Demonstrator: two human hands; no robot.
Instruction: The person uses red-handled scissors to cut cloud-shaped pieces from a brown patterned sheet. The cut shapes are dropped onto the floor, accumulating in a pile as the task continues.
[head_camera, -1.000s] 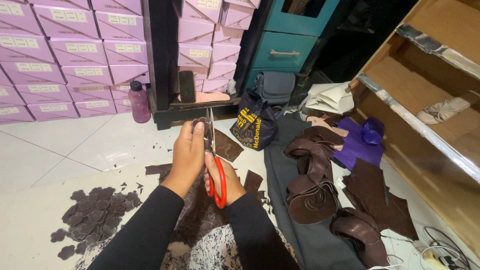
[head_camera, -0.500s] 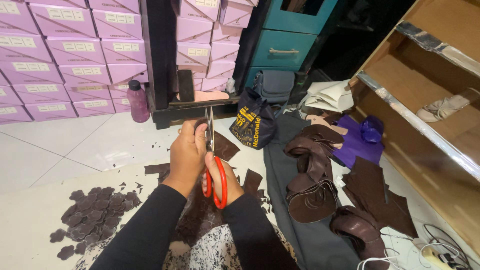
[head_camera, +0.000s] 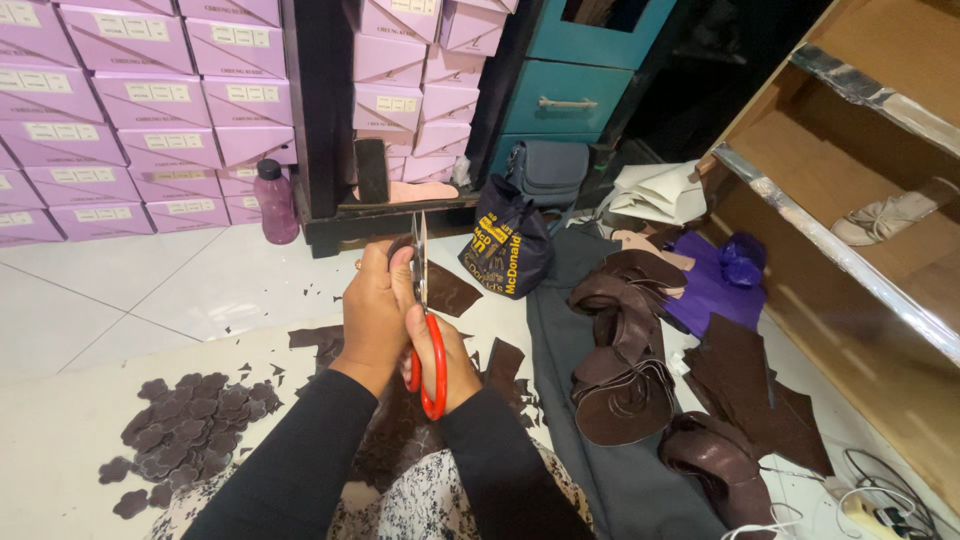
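Note:
My right hand grips red-handled scissors, whose blades point up and away from me. My left hand pinches a small dark brown leather piece right at the blades. Both hands are raised together above the white floor, over a larger brown leather sheet lying on my lap. A pile of small flower-shaped brown cutouts lies on the floor to the left.
Stacked lilac boxes fill the back left beside a dark shelf post. A purple bottle, a dark bag, brown leather strips on grey cloth, purple fabric and a wooden shelf unit stand around.
The hands and scissors have stayed nearly in place, shifting slightly; the left fingers have closed more tightly over the leather piece at the blades.

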